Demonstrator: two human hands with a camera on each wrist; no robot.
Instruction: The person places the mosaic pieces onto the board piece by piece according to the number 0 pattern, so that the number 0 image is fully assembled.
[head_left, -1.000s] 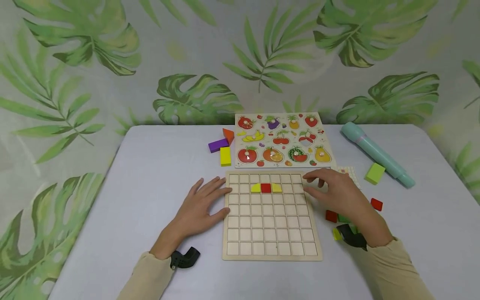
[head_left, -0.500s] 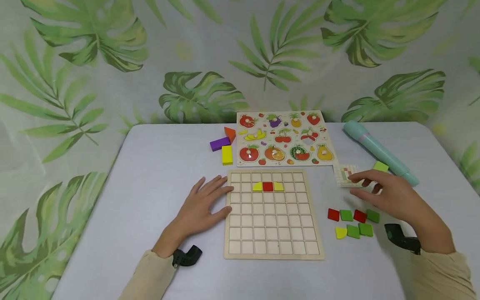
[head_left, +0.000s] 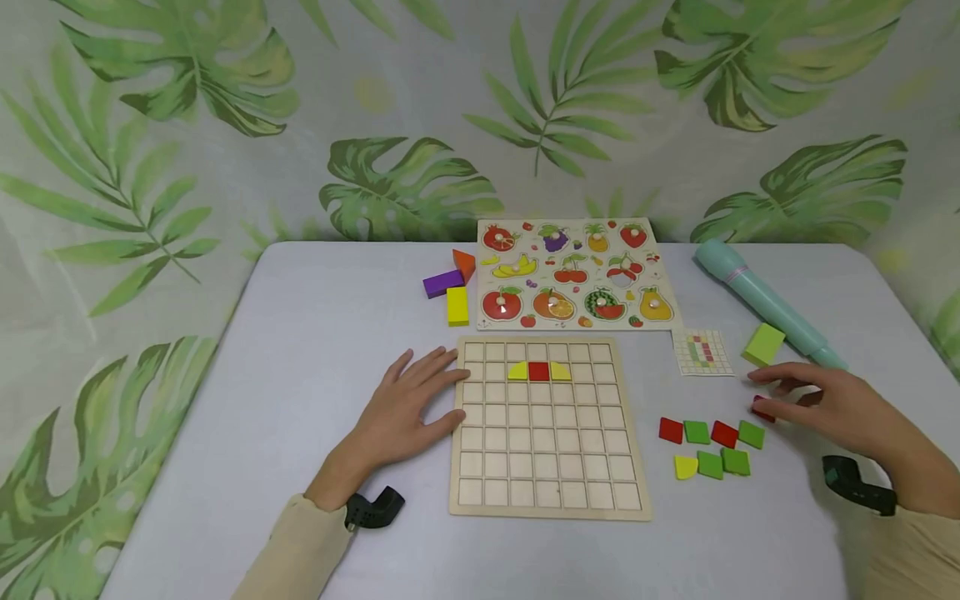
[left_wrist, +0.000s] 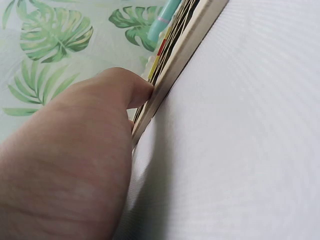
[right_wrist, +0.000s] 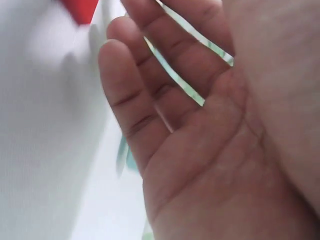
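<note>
The left hand (head_left: 401, 408) lay flat, fingers spread, against the grid board's (head_left: 547, 500) left edge; the right hand (head_left: 832, 404) hovered with relaxed grip over a red tile (head_left: 761, 410).

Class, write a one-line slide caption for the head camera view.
Left hand rests flat against the wooden grid board; right hand reaches over a red tile beside loose coloured tiles.
</note>
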